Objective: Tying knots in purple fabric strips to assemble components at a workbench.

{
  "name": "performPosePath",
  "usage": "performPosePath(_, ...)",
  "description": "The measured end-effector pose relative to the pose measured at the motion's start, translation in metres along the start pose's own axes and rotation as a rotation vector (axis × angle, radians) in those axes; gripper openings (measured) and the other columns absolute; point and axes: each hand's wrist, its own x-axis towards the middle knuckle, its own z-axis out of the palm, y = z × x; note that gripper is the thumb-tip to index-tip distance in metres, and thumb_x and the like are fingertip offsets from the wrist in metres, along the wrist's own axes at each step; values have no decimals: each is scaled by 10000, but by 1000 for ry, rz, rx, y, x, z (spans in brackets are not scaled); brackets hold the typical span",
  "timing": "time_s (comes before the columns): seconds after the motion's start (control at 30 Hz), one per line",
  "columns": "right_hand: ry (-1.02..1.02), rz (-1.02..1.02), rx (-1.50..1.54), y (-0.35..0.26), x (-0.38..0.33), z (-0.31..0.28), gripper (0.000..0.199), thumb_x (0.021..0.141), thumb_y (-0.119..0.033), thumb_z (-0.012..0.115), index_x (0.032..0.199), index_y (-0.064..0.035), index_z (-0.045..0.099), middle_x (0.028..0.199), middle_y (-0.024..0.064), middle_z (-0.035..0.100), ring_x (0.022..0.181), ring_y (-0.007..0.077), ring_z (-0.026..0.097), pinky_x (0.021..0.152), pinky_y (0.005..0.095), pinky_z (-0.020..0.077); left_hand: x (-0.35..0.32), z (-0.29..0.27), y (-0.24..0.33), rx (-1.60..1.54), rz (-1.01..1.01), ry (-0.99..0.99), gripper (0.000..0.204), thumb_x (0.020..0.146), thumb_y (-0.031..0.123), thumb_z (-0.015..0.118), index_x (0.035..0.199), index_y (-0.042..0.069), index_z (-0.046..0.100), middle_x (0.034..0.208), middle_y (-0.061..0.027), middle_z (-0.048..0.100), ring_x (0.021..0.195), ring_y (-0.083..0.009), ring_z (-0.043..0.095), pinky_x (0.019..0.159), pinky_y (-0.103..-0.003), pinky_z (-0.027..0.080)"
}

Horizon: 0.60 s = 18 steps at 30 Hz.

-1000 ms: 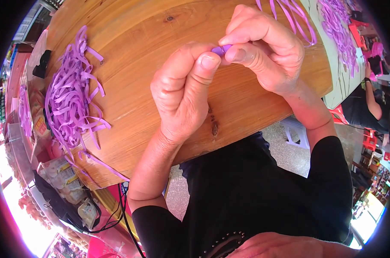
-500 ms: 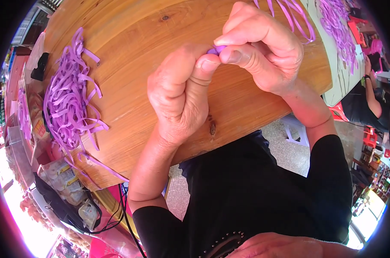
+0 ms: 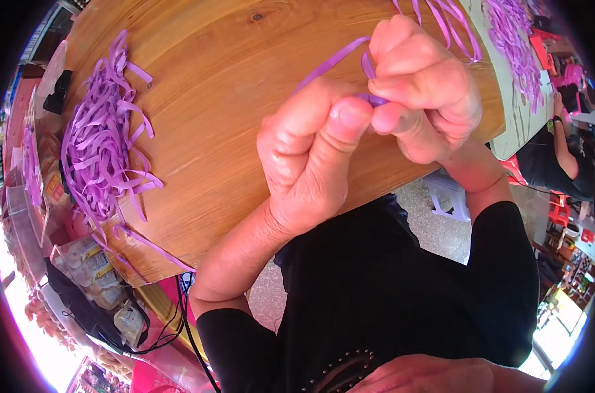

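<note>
- Pinching together at the upper centre of the frame, the left hand (image 3: 310, 160) and the right hand (image 3: 425, 88) meet fingertip to fingertip, both closed on one purple ribbon strip (image 3: 340, 59).
- Left thumb and forefinger press on the strip's lower end, right beside the right thumb, so the two hands touch there.
- Right fingers curl over the strip from above; how it is bent inside that grip is hidden.
- A free length of the strip runs up and to the left from the pinch, then curves back toward the right knuckles, above the round wooden table (image 3: 219, 98).
- A loose heap of purple ribbon strips (image 3: 101, 144) lies on the table at the left of the frame, well apart from the hands, a few ends trailing over the edge.
- More purple strips (image 3: 441, 19) lie along the upper edge, just behind the right hand.
- Another spread of purple strips (image 3: 514, 39) covers a pale table (image 3: 507, 124) at the upper right.
- At the right edge, another person's arm (image 3: 563, 131) reaches toward that pale table.
- Clear plastic packets (image 3: 94, 275) sit at the lower left below the wooden table's rim.
</note>
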Motion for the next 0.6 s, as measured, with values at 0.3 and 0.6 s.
performPosePath(0.3,-34,27,196,-2,24,2,76,853,28,609,913,-4,577,752,94,552,636,146,513,593,265,404,11,-12,8,-285,-275,29,309,978,264,476,813,41,612,630,68,468,565,-6,339,504,-180,275)
performPosePath(0.6,5,572,243,-16,23,-9,128,868,-1,597,994,16,608,797,96,583,705,153,561,652,260,433,16,-12,8,-128,-251,43,343,982,288,464,810,36,620,588,76,428,526,-11,302,476,-187,246)
